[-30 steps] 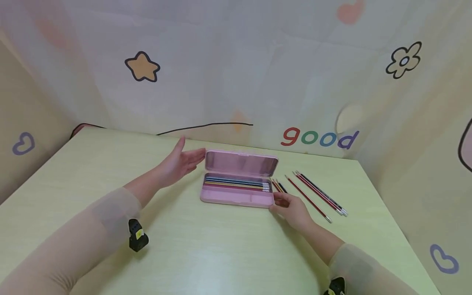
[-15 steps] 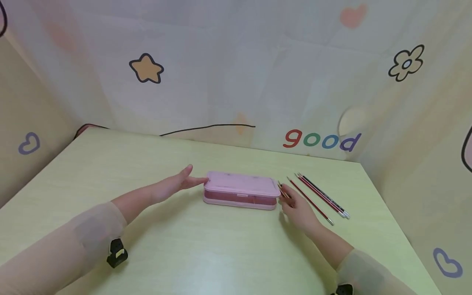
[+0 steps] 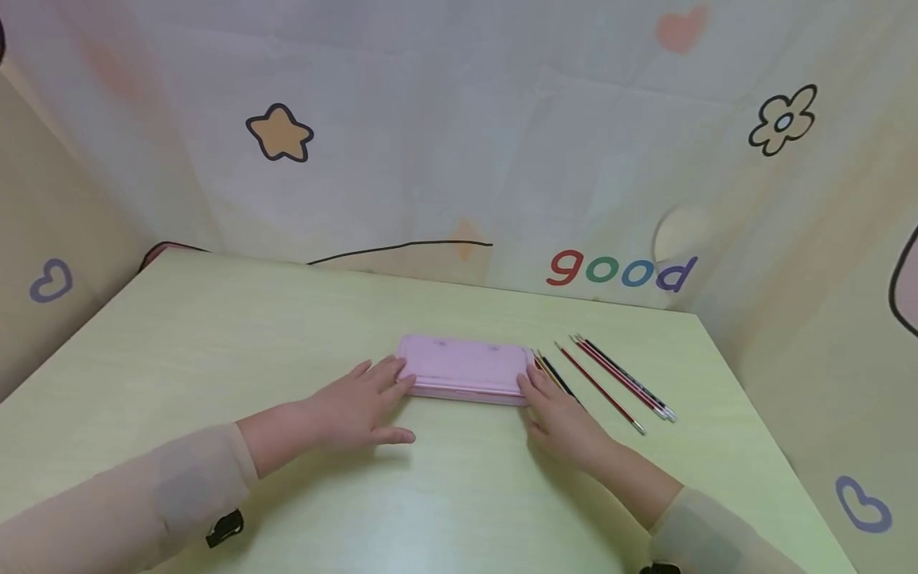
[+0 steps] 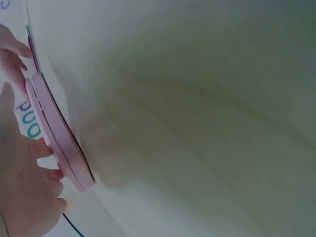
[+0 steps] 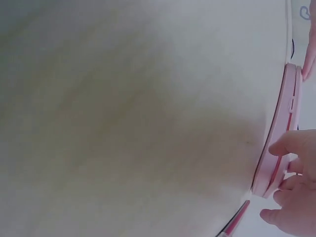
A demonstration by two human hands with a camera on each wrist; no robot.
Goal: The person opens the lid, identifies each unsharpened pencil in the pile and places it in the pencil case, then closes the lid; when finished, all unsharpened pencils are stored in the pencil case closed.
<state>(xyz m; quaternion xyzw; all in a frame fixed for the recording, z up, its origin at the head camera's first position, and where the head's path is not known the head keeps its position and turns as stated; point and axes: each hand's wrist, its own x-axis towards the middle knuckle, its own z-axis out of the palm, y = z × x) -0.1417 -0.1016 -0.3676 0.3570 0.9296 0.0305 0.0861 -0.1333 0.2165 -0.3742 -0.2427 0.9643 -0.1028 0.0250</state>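
Observation:
A pink pencil case (image 3: 462, 368) lies on the table with its lid down. Seen from the side in the right wrist view, a thin reddish gap shows along the seam of the case (image 5: 284, 143). My left hand (image 3: 351, 410) touches the case's left end with outstretched fingers, its thumb held apart. At the other end, the fingers of my right hand (image 3: 566, 418) rest on the lid's right front corner. Right beside that hand lie a few dark and yellow pencils (image 3: 554, 373), partly hidden by it. Whatever is inside the case is hidden.
Further right, a red pencil (image 3: 601, 388) lies slantwise. Beyond it is a small bundle of red and dark pencils (image 3: 626, 379). A printed cloth wall (image 3: 430, 159) rises behind the table (image 3: 237, 335).
The case's lid, upright a second ago with pencils visible inside, has swung down toward me. My left hand has come from behind the left end onto the lid, and my right hand onto its corner.

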